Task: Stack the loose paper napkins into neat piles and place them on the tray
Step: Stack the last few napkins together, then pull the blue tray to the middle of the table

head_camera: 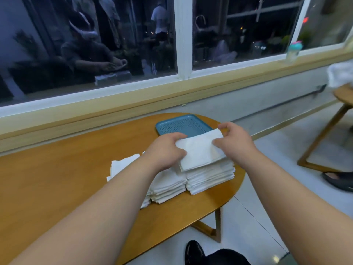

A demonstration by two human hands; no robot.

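One folded white napkin: held over the tallest pile, with the left hand pinching its left edge and the right hand pinching its right edge, fingers curling onto the paper.

Napkin piles: three are showing on the wooden surface. These are the tallest pile, a lower pile touching its left side, and a loose heap farther left, which the left arm is partly hiding.

One blue tray is lying just behind the piles.

One bottle is standing on the window ledge.
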